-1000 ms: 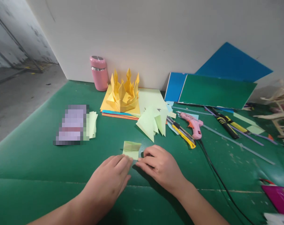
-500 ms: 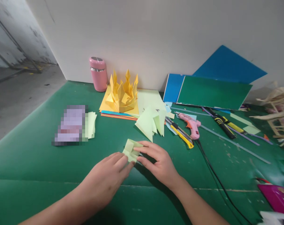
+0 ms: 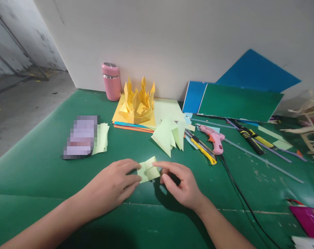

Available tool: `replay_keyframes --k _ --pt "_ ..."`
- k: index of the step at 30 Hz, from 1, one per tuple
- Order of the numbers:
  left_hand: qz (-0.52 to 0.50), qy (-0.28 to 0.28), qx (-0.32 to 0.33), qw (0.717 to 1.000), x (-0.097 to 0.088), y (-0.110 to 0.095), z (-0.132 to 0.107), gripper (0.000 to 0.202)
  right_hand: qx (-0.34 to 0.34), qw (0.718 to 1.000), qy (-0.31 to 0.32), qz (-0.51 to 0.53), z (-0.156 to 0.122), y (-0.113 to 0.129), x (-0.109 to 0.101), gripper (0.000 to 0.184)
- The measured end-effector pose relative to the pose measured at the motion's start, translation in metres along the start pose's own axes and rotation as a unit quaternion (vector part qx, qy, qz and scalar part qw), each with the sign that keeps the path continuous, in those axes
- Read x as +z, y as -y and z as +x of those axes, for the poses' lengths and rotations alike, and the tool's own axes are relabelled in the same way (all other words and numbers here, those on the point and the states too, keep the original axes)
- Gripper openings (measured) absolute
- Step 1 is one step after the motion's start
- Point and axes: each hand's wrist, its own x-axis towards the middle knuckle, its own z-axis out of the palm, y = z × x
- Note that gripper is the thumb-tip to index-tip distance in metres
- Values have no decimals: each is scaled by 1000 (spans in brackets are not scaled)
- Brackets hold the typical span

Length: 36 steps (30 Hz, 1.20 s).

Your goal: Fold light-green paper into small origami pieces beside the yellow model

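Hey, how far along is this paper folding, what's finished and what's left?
Done: a yellow paper crown stands on coloured sheets, and a pile of folded green points lies beside it. In hand: the left hand pinches a small green piece, partly folded, with the right hand touching its other edge. Left, probably: the flat green sheets at the left look unfolded.

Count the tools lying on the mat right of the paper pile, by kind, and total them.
Glue gun: 1
Cutters, yellow and black: 2
Total: 3
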Motion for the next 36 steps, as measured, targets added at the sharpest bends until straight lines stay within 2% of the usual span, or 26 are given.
replay_keyframes --k 4,9,11,15,22,28,31,36 --pt "-2 1 -13 1000 -2 3 0 32 25 999 -43 -17 1 -9 2 49" --pt "-7 23 -23 999 0 4 -5 28 -21 998 44 -35 7 -13 5 63" --pt "-7 36 -32 999 2 6 -7 28 -30 997 60 -25 8 -12 4 66" --pt "3 72 -42 997 1 11 -11 32 -35 998 51 -23 9 -10 3 62" --pt "23 58 -46 997 -4 6 -9 30 -32 998 41 -36 8 -11 5 52" --pt "45 59 -48 996 -5 4 -8 27 -31 997 27 -68 6 -14 7 53" --pt "50 38 -51 997 -3 2 -7 24 -35 997 18 -73 7 -15 7 53" --pt "33 -16 -45 998 11 -5 -3 22 -38 996 -17 -83 7 -15 7 36"
